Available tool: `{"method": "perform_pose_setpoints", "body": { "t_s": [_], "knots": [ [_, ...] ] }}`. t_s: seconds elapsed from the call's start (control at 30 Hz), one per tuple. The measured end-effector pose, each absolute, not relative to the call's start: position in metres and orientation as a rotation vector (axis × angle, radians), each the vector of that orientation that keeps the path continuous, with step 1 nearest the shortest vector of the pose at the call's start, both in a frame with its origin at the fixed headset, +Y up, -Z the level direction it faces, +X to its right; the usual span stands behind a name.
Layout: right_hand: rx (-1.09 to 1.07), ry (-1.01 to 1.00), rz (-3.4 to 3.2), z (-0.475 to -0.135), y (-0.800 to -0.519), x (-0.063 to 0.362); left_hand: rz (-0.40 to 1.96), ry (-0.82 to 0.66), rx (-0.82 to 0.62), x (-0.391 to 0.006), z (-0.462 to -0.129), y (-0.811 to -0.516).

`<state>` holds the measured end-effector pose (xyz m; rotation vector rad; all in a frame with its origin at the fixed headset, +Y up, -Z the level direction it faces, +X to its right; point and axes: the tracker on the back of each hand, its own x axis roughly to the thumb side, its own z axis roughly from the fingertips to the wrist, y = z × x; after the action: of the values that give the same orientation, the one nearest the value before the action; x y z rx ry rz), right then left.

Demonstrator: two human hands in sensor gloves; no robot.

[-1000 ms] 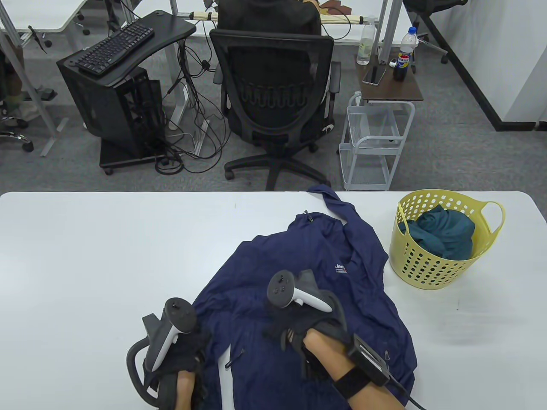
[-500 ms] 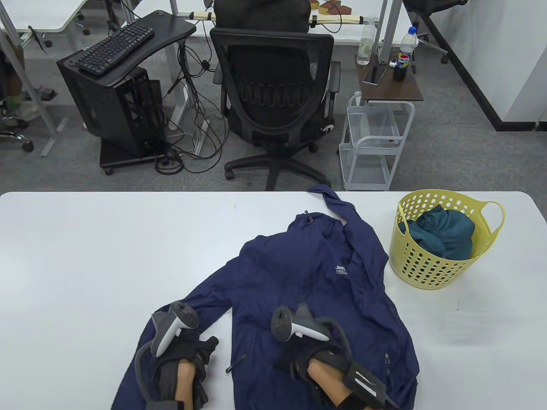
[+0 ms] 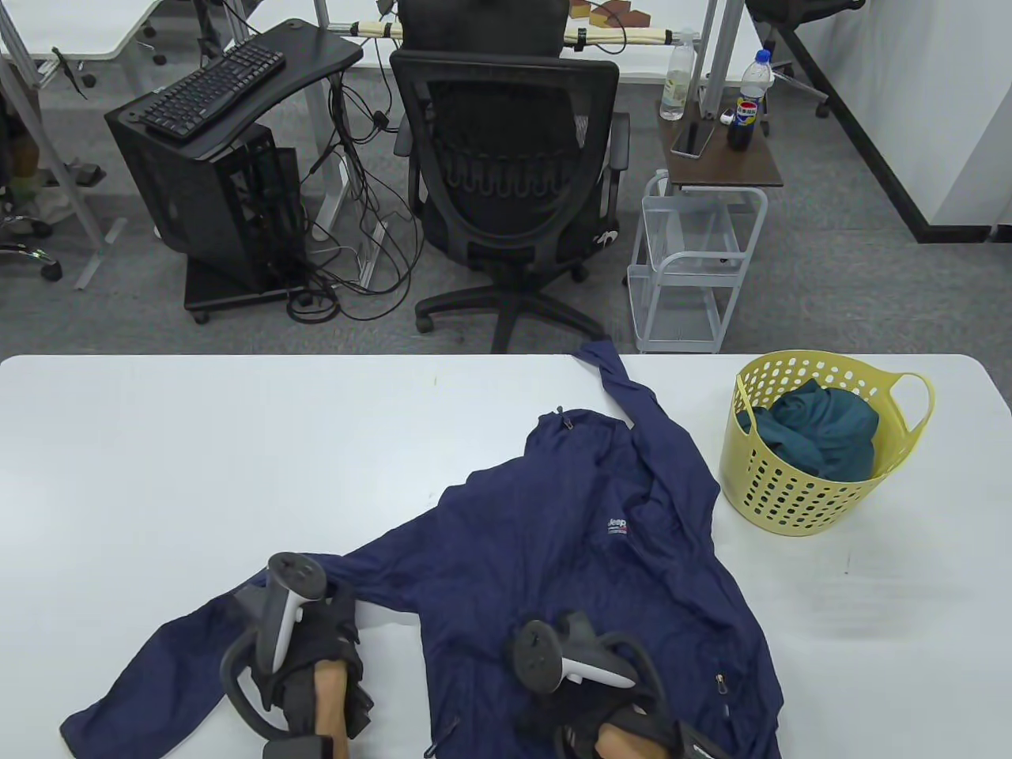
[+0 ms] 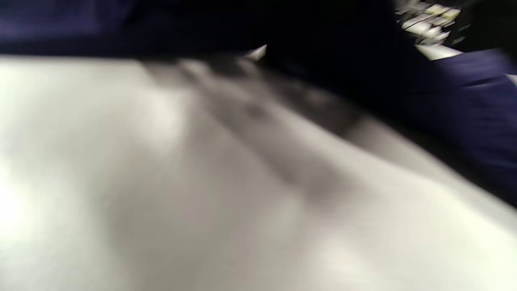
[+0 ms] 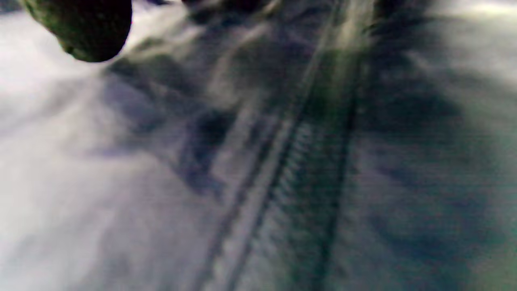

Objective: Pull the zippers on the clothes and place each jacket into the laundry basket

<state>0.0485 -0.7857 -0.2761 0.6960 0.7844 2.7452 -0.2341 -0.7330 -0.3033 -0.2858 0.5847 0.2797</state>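
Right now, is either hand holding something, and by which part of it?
The left hand lies on the left sleeve of the navy jacket, the right hand near its hem. Trackers hide the fingers, so whether either grips it cannot be told.

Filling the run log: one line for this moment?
navy jacket spread on table | teal garment in yellow basket | hands on jacket, grip unclear

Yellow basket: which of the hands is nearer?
Right. The right hand lies on the navy jacket, below-left of the yellow basket; the left hand sits farther left.
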Motion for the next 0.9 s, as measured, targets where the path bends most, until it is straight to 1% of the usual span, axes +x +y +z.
{"method": "perform_pose_setpoints", "body": {
  "t_s": [0.07,0.1,0.13,0.17,0.2,0.23,0.27,0.3,0.37,0.4,0.43,0.47,0.5,0.57,0.6,0.63,0.73,0.8,0.9],
  "knots": [
    [0.724,0.791,2.568,-0.279,-0.777,0.053,0.243,0.503,-0.216,-0.209,-0.298,-0.718],
    [0.698,0.745,2.511,-0.282,-0.770,0.059,0.236,0.448,-0.189,-0.195,-0.295,-0.713],
    [0.642,0.638,2.471,-0.287,-0.757,0.073,0.246,0.379,-0.186,-0.181,-0.293,-0.711],
    [0.620,0.595,2.463,-0.289,-0.752,0.079,0.252,0.340,-0.193,-0.172,-0.293,-0.710],
    [0.559,0.505,2.455,-0.293,-0.742,0.095,0.254,0.268,-0.217,-0.159,-0.292,-0.712],
    [0.468,0.422,2.449,-0.298,-0.732,0.116,0.245,0.187,-0.282,-0.146,-0.293,-0.718],
    [0.408,0.383,2.448,-0.301,-0.728,0.129,0.245,0.150,-0.339,-0.138,-0.294,-0.724],
    [0.284,0.322,2.466,-0.305,-0.724,0.152,0.247,0.111,-0.450,-0.128,-0.295,-0.734],
    [0.060,0.257,2.560,-0.312,-0.728,0.185,0.210,0.073,-0.607,-0.117,-0.298,-0.752],
    [-0.019,0.250,2.623,-0.315,-0.732,0.197,0.175,0.066,-0.658,-0.115,-0.300,-0.758],
    [-0.061,0.308,2.685,-0.319,-0.742,0.210,0.110,0.053,-0.730,-0.114,-0.303,-0.768],
    [-0.039,0.408,2.695,-0.323,-0.753,0.218,0.084,0.040,-0.775,-0.115,-0.306,-0.778],
    [-0.024,0.457,2.681,-0.324,-0.758,0.221,0.080,0.029,-0.795,-0.117,-0.309,-0.783],
    [0.014,0.529,2.619,-0.324,-0.767,0.218,0.057,0.066,-0.819,-0.127,-0.318,-0.791],
    [0.019,0.537,2.619,-0.324,-0.767,0.214,0.126,0.059,-0.804,-0.134,-0.323,-0.791],
    [0.046,0.521,2.654,-0.323,-0.766,0.207,0.156,0.082,-0.760,-0.142,-0.327,-0.791],
    [0.141,0.542,2.688,-0.318,-0.762,0.188,0.115,0.120,-0.666,-0.160,-0.332,-0.785],
    [0.235,0.607,2.661,-0.313,-0.760,0.175,0.102,0.144,-0.644,-0.171,-0.330,-0.782],
    [0.312,0.683,2.543,-0.311,-0.759,0.169,0.069,0.167,-0.622,-0.178,-0.330,-0.781]
  ]
}}
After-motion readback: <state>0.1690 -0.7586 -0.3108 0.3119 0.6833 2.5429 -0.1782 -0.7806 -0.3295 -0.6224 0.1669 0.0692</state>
